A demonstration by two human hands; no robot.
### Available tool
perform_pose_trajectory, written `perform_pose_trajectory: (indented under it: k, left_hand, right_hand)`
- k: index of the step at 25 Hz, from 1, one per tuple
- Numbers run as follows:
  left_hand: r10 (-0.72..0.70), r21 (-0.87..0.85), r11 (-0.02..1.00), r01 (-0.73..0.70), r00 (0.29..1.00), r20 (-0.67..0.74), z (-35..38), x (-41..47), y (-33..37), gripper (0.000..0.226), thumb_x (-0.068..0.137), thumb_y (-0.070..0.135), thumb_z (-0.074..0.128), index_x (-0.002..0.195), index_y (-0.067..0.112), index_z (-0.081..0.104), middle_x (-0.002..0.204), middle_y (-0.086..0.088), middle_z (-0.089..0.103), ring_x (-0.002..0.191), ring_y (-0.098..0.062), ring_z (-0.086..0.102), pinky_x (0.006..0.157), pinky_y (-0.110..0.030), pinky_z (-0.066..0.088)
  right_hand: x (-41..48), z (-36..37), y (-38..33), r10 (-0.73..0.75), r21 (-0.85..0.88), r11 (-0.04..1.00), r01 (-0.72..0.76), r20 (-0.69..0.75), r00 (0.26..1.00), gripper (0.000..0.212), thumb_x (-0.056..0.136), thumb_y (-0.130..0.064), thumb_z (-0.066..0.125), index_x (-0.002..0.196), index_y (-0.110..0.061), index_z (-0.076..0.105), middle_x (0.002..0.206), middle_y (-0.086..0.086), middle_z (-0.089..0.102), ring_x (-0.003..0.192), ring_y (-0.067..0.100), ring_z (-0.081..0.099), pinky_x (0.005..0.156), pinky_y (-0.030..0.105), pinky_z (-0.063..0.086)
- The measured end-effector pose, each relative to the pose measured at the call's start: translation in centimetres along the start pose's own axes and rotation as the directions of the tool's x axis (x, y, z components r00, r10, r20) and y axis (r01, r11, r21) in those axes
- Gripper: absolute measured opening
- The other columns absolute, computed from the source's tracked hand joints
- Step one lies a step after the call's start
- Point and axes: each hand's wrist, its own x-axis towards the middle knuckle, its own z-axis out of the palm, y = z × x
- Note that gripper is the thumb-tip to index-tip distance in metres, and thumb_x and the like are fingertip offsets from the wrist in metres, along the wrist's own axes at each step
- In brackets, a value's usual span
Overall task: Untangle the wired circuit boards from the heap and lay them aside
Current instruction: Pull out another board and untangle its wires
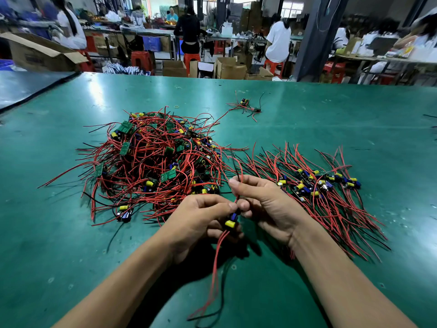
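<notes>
A tangled heap of small green circuit boards with red and black wires lies on the green table, left of centre. My left hand holds one small board with a yellow and a blue part; its red and black wires hang down toward me. My right hand pinches that board's upper red and black wires between thumb and fingers, just above the board. To the right lies a row of sorted boards with their wires fanned out.
Two stray wired boards lie farther back on the green table. Beyond the table's far edge are cardboard boxes, red stools and people at other benches. A grey surface adjoins at the far left.
</notes>
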Motion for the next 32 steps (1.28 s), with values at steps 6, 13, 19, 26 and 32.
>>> perform_pose_trajectory:
  k: [6,13,19,26,32]
  left_hand:
    - [0.007,-0.045,0.999,-0.007,1.000,0.008,-0.3,-0.1,0.4,0.009,0.075,0.023,0.068,0.077,0.015,0.071,0.071,-0.018,0.069,0.066,-0.032,0.070,0.063,-0.032,0.056]
    - [0.007,-0.012,1.000,-0.007,1.000,0.008,0.2,-0.2,-0.1,0.020,0.077,0.023,0.068,0.086,0.005,0.071,0.073,-0.022,0.068,0.065,-0.030,0.069,0.051,-0.028,0.055]
    - [0.007,-0.090,0.996,-0.009,1.000,-0.015,0.3,-0.1,-0.1,0.011,0.075,0.018,0.067,0.076,0.009,0.073,0.068,-0.017,0.064,0.051,-0.022,0.062,0.057,-0.028,0.042]
    - [0.035,-0.039,0.999,-0.037,0.998,-0.051,-0.2,0.1,-0.1,0.015,0.083,0.011,0.065,0.068,0.010,0.069,0.061,-0.013,0.059,0.048,-0.020,0.057,0.051,-0.025,0.046]
    - [0.037,0.008,0.999,-0.037,0.999,-0.009,0.0,-0.1,0.2,0.013,0.077,0.021,0.067,0.069,0.011,0.068,0.057,-0.015,0.060,0.049,-0.023,0.057,0.049,-0.026,0.041]
  right_hand:
    - [0.2,0.1,0.0,-0.046,0.104,0.994,0.046,-0.003,0.999,0.013,0.069,-0.009,0.077,0.077,-0.012,0.067,0.060,-0.003,0.055,0.042,0.003,0.050,0.037,0.014,0.040]
    - [0.2,0.0,0.6,-0.123,-0.126,0.986,0.113,-0.079,0.989,0.028,0.069,-0.014,0.081,0.079,-0.010,0.055,0.053,0.001,0.054,0.038,0.006,0.047,0.035,0.016,0.036]
    - [-0.4,0.2,0.7,0.074,-0.137,0.989,-0.053,0.151,0.986,0.024,0.085,-0.027,0.074,0.104,-0.013,0.072,0.078,0.006,0.066,0.048,0.012,0.058,0.044,0.022,0.050]
    - [-0.1,-0.2,1.0,-0.115,-0.324,0.938,0.126,0.052,0.992,0.032,0.095,-0.045,0.062,0.093,-0.018,0.080,0.065,0.000,0.070,0.050,0.011,0.063,0.047,0.018,0.049]
    - [0.6,-1.0,0.9,-0.454,-0.614,0.720,0.323,-0.064,0.889,0.033,0.098,-0.038,0.062,0.093,-0.011,0.079,0.045,-0.027,0.053,0.046,-0.013,0.052,0.048,-0.001,0.035]
